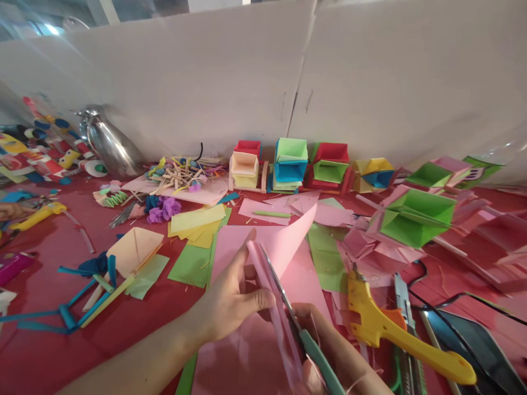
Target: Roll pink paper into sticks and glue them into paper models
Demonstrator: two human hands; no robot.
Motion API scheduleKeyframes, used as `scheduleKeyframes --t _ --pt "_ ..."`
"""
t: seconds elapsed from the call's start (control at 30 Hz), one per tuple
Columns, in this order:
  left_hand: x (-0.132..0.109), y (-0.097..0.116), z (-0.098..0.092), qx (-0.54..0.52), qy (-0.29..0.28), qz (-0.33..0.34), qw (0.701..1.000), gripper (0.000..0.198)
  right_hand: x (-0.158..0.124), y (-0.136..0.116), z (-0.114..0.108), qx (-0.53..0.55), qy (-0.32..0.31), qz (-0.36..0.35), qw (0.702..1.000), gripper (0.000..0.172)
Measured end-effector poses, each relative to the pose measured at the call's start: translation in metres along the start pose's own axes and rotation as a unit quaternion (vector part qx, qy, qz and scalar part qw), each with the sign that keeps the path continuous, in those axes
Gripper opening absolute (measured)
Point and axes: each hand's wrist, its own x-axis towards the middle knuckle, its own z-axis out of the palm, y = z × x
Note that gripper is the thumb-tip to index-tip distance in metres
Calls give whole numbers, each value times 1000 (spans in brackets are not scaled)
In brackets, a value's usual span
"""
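Note:
My left hand (224,302) pinches a pink sheet of paper (294,244) along a folded or narrow strip edge, thumb on top and fingers behind. In my right hand (329,340) is a pair of scissors (317,354) with green handles, partly out of the picture at the bottom. Their blades lie along the strip, beside my left thumb, and the rest of the sheet curls up to the right. Under both hands lies a larger pink sheet (230,362) on top of green paper (191,263).
A yellow glue gun (374,323), a box cutter (405,307) and a phone-like dark slab (473,345) lie right. Folded paper boxes (290,164) line the white partition (185,71). At left are blue strips (68,318), a metal jug (111,142) and another person's hand (12,211).

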Motion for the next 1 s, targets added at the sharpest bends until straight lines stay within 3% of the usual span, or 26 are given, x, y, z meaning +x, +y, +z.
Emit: scheduleKeyframes --t 0.23,0.43,0.63,0.73,0.83,0.9,1.0 --pt "1 -6 0 -3 2 -4 1000 88 3 9 7 30 21 29 999 44" --pt "1 -4 -3 20 -11 -5 1000 68 2 4 2 24 26 23 999 41" --pt "-1 -10 2 0 -17 -11 1000 91 2 5 4 10 43 20 999 38" --pt "-2 -11 5 0 -18 1 1000 91 2 9 8 -52 85 5 995 37" --pt "-2 -10 5 13 -3 18 1000 86 0 6 3 -166 152 -26 974 37" --pt "0 -10 4 24 21 28 999 82 -3 -2 -10 -250 205 -48 945 37" --pt "5 -12 0 34 90 28 995 75 -3 -14 -34 -415 278 -83 862 36"
